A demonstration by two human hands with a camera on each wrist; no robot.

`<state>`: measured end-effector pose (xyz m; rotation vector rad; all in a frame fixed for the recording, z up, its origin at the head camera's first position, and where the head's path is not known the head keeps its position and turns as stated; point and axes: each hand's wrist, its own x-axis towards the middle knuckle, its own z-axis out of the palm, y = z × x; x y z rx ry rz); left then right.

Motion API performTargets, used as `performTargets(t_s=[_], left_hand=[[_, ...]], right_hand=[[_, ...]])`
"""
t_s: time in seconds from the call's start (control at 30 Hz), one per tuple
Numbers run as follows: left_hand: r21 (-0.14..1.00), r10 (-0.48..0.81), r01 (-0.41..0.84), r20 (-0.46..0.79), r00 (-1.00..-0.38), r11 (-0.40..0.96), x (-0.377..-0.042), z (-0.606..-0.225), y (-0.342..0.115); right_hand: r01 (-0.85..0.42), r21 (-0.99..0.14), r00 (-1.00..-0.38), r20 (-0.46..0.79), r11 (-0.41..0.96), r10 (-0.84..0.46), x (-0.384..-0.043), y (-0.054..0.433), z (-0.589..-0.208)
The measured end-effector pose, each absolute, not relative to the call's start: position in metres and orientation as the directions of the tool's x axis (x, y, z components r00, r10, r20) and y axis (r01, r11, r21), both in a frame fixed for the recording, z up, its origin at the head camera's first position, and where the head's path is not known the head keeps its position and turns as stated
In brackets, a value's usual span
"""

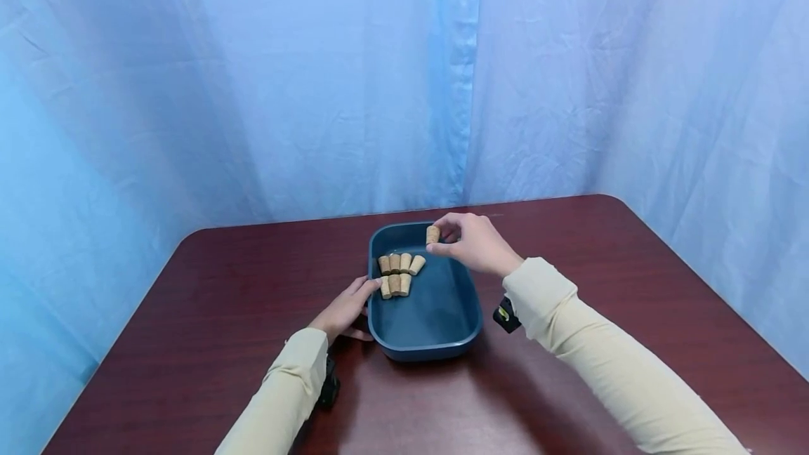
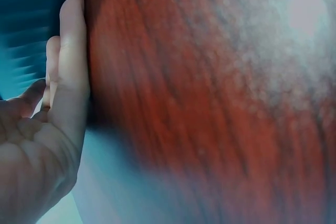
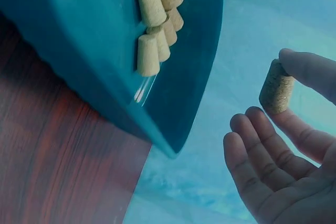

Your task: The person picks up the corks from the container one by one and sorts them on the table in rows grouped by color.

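A dark blue tray (image 1: 455,332) sits on the red-brown table (image 1: 189,314). Several corks (image 1: 398,272) lie in two rows at the tray's left side; they also show in the right wrist view as corks (image 3: 155,22). My right hand (image 1: 474,243) hovers over the tray's far end and pinches one cork (image 1: 432,234) between thumb and forefinger; the same cork (image 3: 276,87) shows in the wrist view. My left hand (image 1: 344,311) rests with straight fingers (image 2: 71,61) against the tray's left outer wall.
Blue cloth curtains (image 1: 316,76) hang close behind the table and at both sides. The table's rounded far corners lie near the curtains. Bare wood lies left and right of the tray.
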<state>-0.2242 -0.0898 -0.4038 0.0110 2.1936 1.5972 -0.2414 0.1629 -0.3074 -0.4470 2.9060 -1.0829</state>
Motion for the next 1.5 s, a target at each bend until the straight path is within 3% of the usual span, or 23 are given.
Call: performTargets(t_s=[0.6, 1.17, 1.5], left_hand=[[0.907, 0.234, -0.253, -0.342, -0.910, 0.338, -0.219, -0.406, -0.094], [0.901, 0.222, -0.243, -0.336, -0.915, 0.359, -0.219, -0.402, -0.095], [0.909, 0.230, -0.240, -0.328, -0.916, 0.340, -0.217, -0.406, -0.094]], right_hand=[[-0.239, -0.673, -0.970, 0.134, 0.700, -0.203, -0.247, 0.212, -0.328], [-0.148, -0.479, -0.978, -0.062, 0.865, -0.201, -0.259, 0.234, -0.372], [-0.126, -0.433, -0.978, -0.095, 0.892, -0.184, -0.266, 0.231, -0.382]])
